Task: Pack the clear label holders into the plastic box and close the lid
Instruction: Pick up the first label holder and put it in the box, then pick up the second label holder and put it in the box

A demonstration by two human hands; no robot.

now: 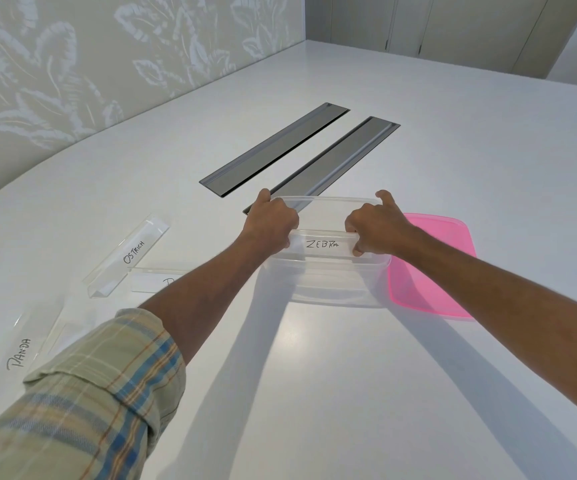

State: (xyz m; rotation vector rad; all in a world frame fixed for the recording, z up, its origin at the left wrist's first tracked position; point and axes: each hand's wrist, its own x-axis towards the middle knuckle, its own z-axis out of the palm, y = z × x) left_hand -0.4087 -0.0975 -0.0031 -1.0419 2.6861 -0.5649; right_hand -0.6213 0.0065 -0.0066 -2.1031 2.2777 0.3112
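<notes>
A clear plastic box [332, 289] stands open on the white table at centre. Over its opening I hold a clear label holder marked ZEBRA [321, 244] by its two ends: my left hand [271, 221] grips the left end, my right hand [373, 225] the right end. The pink lid [432, 268] lies flat on the table, right of the box and partly behind it. Left of the box lie three more holders: one marked OSTRICH [129, 254], one marked PANDA [27, 344], and one [155, 278] partly hidden by my left forearm.
Two long grey recessed panels [276, 148] [342, 157] are set into the tabletop [315, 393] behind the box. A patterned wall [72, 64] curves along the table's left edge. Cupboard doors [453, 26] stand at the far back.
</notes>
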